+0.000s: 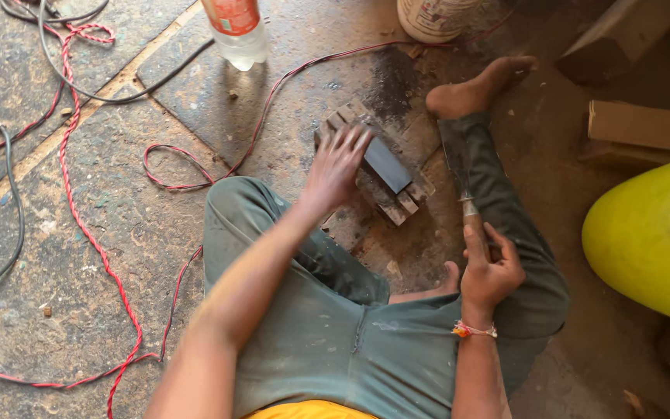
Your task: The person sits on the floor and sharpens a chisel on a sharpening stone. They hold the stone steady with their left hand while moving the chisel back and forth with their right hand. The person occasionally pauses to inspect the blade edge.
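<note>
Two hands are at work over a stone floor (118, 233). The left hand (336, 164) lies flat, fingers spread, on a dark sharpening stone (386, 164) bedded in a wooden block (409, 198) between the person's legs. The right hand (490, 271) is clamped around the handle of a broad-bladed knife (456, 159), its blade lying along the right leg, apart from the stone. This looks like wiping or readying the stone; bringing the blade flat onto it likely calls for a steady, low angle.
</note>
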